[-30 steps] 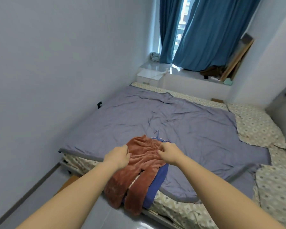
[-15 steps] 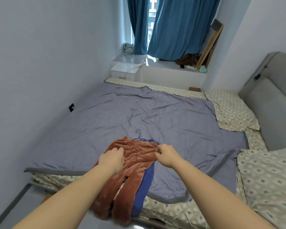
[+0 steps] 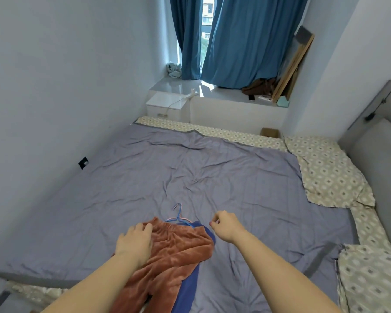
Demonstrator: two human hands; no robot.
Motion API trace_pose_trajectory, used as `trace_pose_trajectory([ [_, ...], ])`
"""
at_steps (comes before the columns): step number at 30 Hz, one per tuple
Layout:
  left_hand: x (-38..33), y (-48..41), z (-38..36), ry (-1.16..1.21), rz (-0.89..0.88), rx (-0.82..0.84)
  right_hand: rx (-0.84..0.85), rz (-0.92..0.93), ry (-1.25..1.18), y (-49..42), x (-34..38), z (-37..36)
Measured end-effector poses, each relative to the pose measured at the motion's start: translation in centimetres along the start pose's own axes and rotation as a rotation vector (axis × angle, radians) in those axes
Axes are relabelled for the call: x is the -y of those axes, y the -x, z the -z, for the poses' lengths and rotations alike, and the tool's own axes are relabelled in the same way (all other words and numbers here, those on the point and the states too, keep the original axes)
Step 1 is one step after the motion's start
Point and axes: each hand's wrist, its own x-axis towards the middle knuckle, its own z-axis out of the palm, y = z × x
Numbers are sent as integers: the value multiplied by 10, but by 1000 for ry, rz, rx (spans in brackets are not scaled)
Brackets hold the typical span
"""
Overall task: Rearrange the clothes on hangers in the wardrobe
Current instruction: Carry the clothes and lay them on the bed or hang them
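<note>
Rust-brown plush trousers lie at the near edge of the bed, on top of a blue garment that shows along their right side. A blue hanger, with a thin pink one against it, pokes out above the waistband. My left hand lies on the left end of the waistband, its fingers bent over the cloth. Just right of the garments, above the bedspread, my right hand hovers with loosely curled fingers and holds nothing.
The grey bedspread covers most of the bed; patterned pillows lie at the right by a grey headboard. A white nightstand, a window ledge and blue curtains stand behind. A wall runs along the left.
My right hand has let go of the waistband and moved up and to the right, off the trousers. My left hand stays on the garment. The view has come closer over the bed.
</note>
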Motion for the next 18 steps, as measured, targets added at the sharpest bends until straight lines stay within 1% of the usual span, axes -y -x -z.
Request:
trace_pose_trajectory([
  [4,-3,-33,-6,20,35,25,39,-24,31,-42,-12,-11],
  [8,-4,-64,-10,1,26,33,78,-5,63,-71,-10,-38],
  [10,-3,-77,-17,-13,16,26,71,4,111,-82,-12,-52],
  [15,-1,-97,-60,37,26,14,18,-17,176,-104,-36,-94],
  [18,-1,-97,-101,67,19,72,56,-38,179,-114,-51,-130],
])
